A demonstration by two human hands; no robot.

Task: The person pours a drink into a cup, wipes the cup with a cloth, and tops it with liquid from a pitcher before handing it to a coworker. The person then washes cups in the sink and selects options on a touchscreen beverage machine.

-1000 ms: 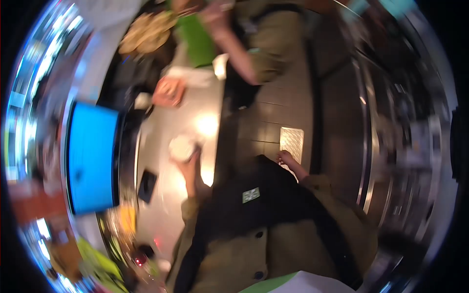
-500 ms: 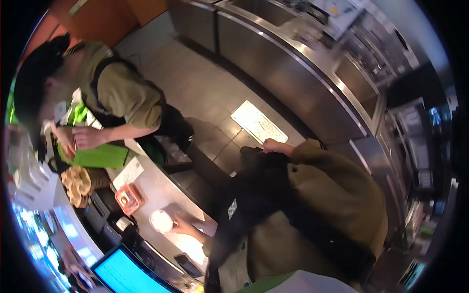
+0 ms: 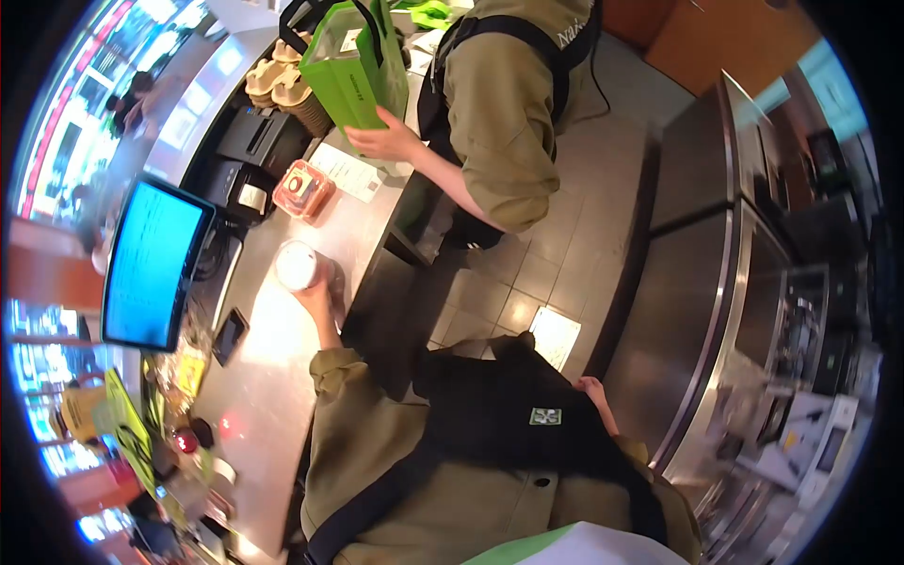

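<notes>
Our left hand [image 3: 316, 298] is closed around the near side of a lidded cup [image 3: 301, 273]. The cup is over the counter [image 3: 259, 377]; whether its base rests there, we cannot tell. We judge it rather light, depending on the contents, which are hidden from us. Its wall is probably thin, and slippery if damp, so we should hold it firmly without squeezing, on the side below the lid [image 3: 296, 262], and keep it upright. Just beyond this hand stands a small pink container [image 3: 303, 190]; to the hand's left lies a dark phone [image 3: 230, 335]. Our right hand [image 3: 591, 386] is low beside the apron [image 3: 490, 414]; we cannot tell whether its fingers are apart or together.
</notes>
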